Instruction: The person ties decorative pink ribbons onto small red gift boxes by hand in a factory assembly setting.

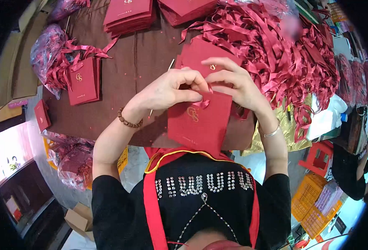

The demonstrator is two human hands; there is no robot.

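Observation:
A red bag with gold lettering (198,125) stands near the table's front edge, below both hands. At its top edge, my left hand (175,87) pinches a pink ribbon (203,103) between thumb and fingers. My right hand (233,85) is beside it, at the bag's upper right, with its fingers curved and apart; its thumb is partly hidden behind the bag top. Directly behind the hands lie more red bags (196,54). A thin pale stick (171,65) shows behind my left wrist.
A large heap of red ribbons (275,54) covers the right side. Stacked red bags (129,18) stand at the back, others (83,81) at the left beside a plastic-wrapped bundle (48,54). Orange crates (306,196) and another person's arm (362,166) are at the lower right.

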